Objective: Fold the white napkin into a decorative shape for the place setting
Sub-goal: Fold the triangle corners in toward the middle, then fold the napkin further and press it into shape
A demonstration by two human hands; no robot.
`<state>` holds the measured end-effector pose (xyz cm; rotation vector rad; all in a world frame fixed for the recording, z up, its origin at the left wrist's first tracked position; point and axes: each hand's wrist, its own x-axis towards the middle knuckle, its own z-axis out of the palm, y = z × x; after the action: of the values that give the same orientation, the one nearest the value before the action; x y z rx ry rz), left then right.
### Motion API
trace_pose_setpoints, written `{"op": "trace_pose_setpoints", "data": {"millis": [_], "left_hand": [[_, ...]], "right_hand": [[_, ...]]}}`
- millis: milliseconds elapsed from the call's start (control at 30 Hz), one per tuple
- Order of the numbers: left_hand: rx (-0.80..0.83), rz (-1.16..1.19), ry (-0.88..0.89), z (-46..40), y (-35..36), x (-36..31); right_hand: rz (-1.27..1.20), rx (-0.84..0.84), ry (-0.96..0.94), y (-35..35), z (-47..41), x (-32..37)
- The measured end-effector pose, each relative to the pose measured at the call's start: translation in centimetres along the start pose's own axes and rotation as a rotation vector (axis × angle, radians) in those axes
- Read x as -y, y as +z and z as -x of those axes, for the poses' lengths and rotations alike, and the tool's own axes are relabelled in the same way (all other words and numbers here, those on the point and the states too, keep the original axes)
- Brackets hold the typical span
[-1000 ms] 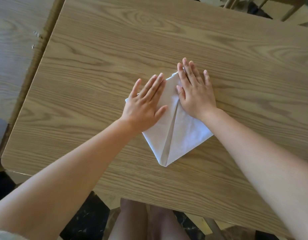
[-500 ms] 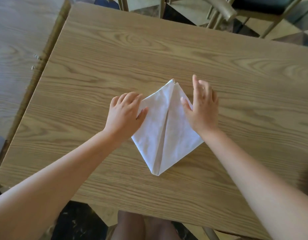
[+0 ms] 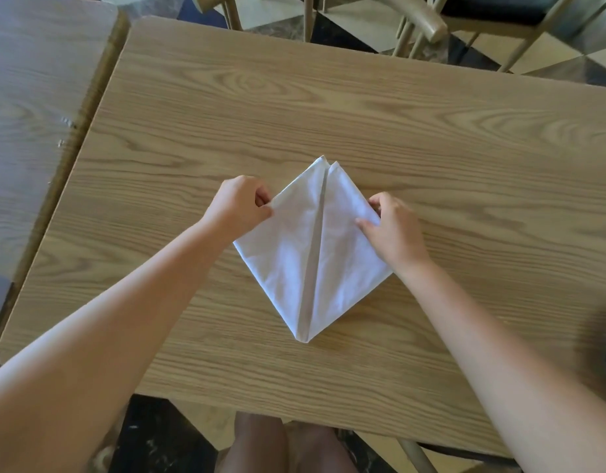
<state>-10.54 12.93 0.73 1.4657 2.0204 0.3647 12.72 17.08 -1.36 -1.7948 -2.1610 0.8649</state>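
Observation:
The white napkin (image 3: 294, 254) lies flat on the wooden table (image 3: 431, 148), folded into a diamond with a seam down its middle, one point toward me and one away. My left hand (image 3: 238, 208) pinches the napkin's upper left edge between thumb and fingers. At the upper right edge, my right hand (image 3: 393, 230) grips the cloth with thumb on top and fingers curled beneath. Both forearms reach in from the near corners of the view.
A second wooden table (image 3: 32, 114) butts against the left side, with a narrow gap between. Chairs (image 3: 465, 22) with metal legs stand beyond the far edge. My knees (image 3: 284, 445) show below the near edge.
Both hands were pressing flat on the napkin's upper half. They slid outward to its left and right edges and closed on the cloth. The view has tilted up.

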Motion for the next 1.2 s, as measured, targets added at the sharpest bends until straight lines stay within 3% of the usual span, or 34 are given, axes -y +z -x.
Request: {"op": "trace_pose_setpoints", "data": {"millis": [300,533,700,833,933,1000,1100,1167,1200], "left_hand": [[0.059,-0.146,-0.027,-0.6,0.1,-0.8],[0.128,-0.006,-0.026,-0.8,-1.7,-2.8],[-0.16,0.144,0.138,-0.7,-5.3,-5.4],[-0.412,0.14,0.402,0.2,-8.4,-8.1],[-0.507,0.059,0.558,2.0,-8.6,-8.7],[-0.459,-0.011,0.602,3.6,-6.9,-7.6],[-0.14,-0.366,0.76,6.0,-2.3,-3.1],[0.05,-0.514,0.788,7.1,0.2,-0.6],[0.045,-0.49,0.781,7.2,1.0,-0.3]], "right_hand": [[-0.066,0.089,0.093,-0.6,-1.0,0.5],[-0.222,0.148,0.063,-3.3,-2.0,1.9],[-0.346,-0.099,-0.076,-8.5,-2.8,4.5],[-0.227,-0.329,-0.371,-13.4,-1.2,6.9],[-0.098,-0.418,-0.558,-15.0,1.3,6.5],[0.113,-0.386,-0.672,-13.8,3.0,4.1],[0.393,-0.046,-0.665,-9.3,6.4,-1.7],[0.394,0.088,-0.574,-7.0,8.3,-4.3],[0.35,0.078,-0.52,-6.3,8.7,-4.8]]}}
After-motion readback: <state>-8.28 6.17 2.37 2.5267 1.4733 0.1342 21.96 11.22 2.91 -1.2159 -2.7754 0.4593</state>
